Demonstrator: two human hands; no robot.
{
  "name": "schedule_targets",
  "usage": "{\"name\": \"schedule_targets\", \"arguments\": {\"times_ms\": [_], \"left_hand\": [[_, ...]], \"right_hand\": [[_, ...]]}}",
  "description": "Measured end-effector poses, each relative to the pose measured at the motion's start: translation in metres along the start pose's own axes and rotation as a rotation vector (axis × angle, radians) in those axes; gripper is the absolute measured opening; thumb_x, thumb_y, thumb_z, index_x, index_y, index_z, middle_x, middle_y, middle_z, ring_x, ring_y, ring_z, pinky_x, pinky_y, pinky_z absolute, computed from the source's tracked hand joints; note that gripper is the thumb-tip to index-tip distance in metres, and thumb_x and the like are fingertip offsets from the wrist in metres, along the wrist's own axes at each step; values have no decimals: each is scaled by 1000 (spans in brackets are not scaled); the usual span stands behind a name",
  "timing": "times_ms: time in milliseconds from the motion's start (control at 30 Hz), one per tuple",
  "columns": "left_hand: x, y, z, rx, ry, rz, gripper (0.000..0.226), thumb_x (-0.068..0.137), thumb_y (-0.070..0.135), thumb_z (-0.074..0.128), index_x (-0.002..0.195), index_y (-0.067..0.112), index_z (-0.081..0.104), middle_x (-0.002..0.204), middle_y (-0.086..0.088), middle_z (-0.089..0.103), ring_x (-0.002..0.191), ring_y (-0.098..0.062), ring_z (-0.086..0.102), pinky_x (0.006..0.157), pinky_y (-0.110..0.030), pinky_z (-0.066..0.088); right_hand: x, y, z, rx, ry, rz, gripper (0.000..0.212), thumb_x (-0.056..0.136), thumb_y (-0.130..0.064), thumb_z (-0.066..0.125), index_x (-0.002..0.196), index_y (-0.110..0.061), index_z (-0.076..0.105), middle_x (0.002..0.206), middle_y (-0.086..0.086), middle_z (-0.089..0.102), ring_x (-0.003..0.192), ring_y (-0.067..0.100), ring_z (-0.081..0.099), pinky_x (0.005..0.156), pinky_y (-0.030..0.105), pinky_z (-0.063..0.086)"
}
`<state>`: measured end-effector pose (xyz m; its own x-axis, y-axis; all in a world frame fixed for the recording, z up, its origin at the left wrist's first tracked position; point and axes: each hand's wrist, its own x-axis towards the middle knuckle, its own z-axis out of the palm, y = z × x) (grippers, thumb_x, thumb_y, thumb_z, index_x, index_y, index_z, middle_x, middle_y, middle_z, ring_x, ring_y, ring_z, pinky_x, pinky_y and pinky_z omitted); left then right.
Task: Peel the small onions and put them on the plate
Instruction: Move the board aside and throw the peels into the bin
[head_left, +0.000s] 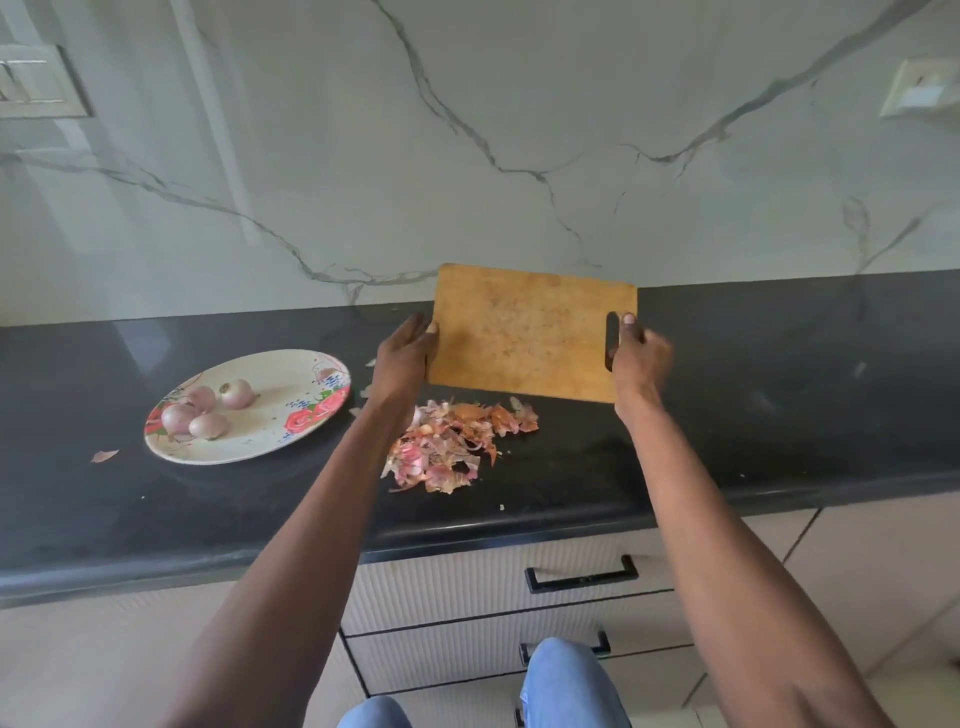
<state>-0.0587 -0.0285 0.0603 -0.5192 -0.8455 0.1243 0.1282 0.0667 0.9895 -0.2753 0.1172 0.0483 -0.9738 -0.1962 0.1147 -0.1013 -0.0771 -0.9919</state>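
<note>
Several peeled small onions (202, 413) lie together on the left half of a white plate with red flowers (291, 400), at the left of the black counter. A wooden cutting board (524, 332) is held tilted up off the counter, its top edge toward the wall. My left hand (408, 353) grips the board's left edge. My right hand (636, 353) grips its right edge beside the handle slot, thumb on the board's face. A heap of onion peels (452, 447) lies on the counter just below the board, between my forearms.
The black counter (753, 405) runs along a marble wall. One loose peel (104, 455) lies left of the plate, and small scraps lie near the plate's right rim. Drawers with black handles (582, 574) sit under the counter's front edge.
</note>
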Motion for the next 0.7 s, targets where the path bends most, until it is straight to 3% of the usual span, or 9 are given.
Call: {"name": "schedule_targets", "arguments": {"times_ms": [100, 200, 267, 333, 400, 467, 533, 633, 700], "left_hand": [[3, 4, 27, 45, -19, -73, 22, 101, 19, 59, 121, 11, 65, 113, -8, 71, 104, -26, 69, 94, -47, 57], [-1, 1, 46, 29, -145, -206, 18, 97, 15, 67, 109, 3, 66, 108, -14, 73, 92, -27, 72, 86, -47, 60], [-9, -5, 60, -57, -129, -286, 9, 95, 10, 68, 93, 3, 63, 99, -17, 68, 85, -30, 67, 82, -49, 59], [-17, -13, 78, -167, -34, -379, 16, 93, 11, 70, 86, 8, 56, 82, -13, 58, 70, -27, 57, 67, -52, 56], [-36, -14, 99, -280, 53, -398, 18, 97, 12, 66, 83, 12, 55, 62, -2, 54, 51, -17, 51, 55, -40, 51], [-53, -18, 121, -386, 88, -349, 5, 99, 9, 63, 99, 12, 60, 82, -2, 68, 72, -15, 66, 68, -43, 60], [-72, -22, 140, -476, 47, -300, 17, 97, 4, 64, 113, 8, 60, 111, -13, 70, 101, -29, 70, 76, -39, 63], [-88, -24, 146, -453, -29, -287, 35, 93, 3, 69, 126, 2, 55, 121, -14, 67, 107, -31, 69, 78, -36, 63], [-88, -26, 138, -353, -6, -263, 44, 94, 11, 70, 133, 3, 52, 127, -12, 64, 110, -29, 67, 90, -40, 60]], "right_hand": [[14, 7, -31, -87, 44, 60, 42, 102, -37, 57, 85, 0, 66, 70, 5, 60, 65, 20, 56, 57, 30, 41], [25, -1, -58, -228, 56, -32, 47, 100, -38, 61, 70, -1, 60, 61, 6, 52, 56, 19, 45, 56, 30, 34], [32, -12, -68, -291, 84, -106, 45, 100, -36, 60, 66, -6, 55, 65, 7, 56, 60, 21, 50, 60, 31, 37], [35, -20, -70, -370, 165, -92, 39, 100, -40, 58, 97, -2, 67, 100, 17, 69, 93, 31, 64, 81, 39, 50], [29, -22, -67, -393, 220, 26, 52, 100, -43, 55, 124, 3, 57, 126, 22, 61, 118, 38, 57, 100, 44, 46], [18, -16, -60, -135, 50, 192, 42, 102, -38, 55, 116, 1, 55, 112, 15, 63, 101, 32, 62, 89, 41, 50], [8, -10, -52, 138, -150, 339, 27, 102, -28, 57, 109, -2, 60, 101, 12, 68, 86, 26, 67, 71, 38, 56], [10, -7, -53, 86, -104, 344, 17, 104, -17, 53, 93, -8, 61, 94, 10, 65, 83, 24, 65, 74, 41, 58], [20, -4, -62, -54, -91, 326, 15, 104, -18, 51, 99, -7, 61, 95, 8, 63, 82, 22, 62, 77, 39, 57]]}}
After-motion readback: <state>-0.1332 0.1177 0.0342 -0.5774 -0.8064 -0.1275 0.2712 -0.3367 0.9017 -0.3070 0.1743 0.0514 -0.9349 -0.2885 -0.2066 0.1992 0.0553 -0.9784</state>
